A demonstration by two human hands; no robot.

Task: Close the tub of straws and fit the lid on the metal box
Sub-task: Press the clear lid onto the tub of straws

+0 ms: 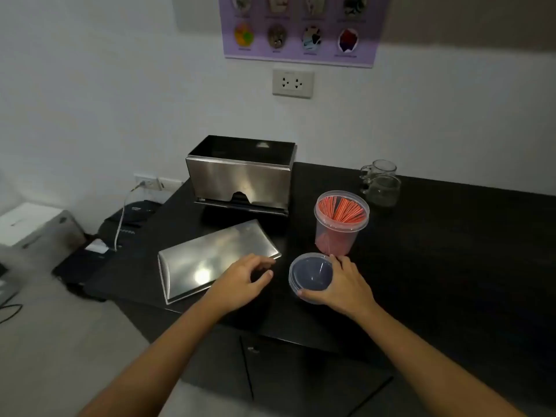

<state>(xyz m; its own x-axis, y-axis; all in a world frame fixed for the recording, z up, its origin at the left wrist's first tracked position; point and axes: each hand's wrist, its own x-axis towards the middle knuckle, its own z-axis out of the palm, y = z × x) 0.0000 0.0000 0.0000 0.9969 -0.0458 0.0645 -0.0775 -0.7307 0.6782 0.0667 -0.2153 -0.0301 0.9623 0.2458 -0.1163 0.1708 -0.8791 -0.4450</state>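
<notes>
Neither half of the job is done yet. The clear round plastic tub of red straws [341, 224] stands open on the black matte counter [451, 251], and the open-topped brushed-steel rectangular box [240, 173] sits behind it near the wall, its dark inside showing.

My right hand [343, 285] curls around the thin, translucent round plastic lid [311, 276], thumb at its near edge and fingertips at the far rim, just in front of the tub; whether it is lifted off the counter I cannot tell. I judge seating it on the tub's lipped rim comes first.

My left hand [240, 281] hovers loosely spread, gripping nothing, over the right end of the shiny, gently curved stainless-steel lid [207, 260], which lies flat in front of the box.
</notes>
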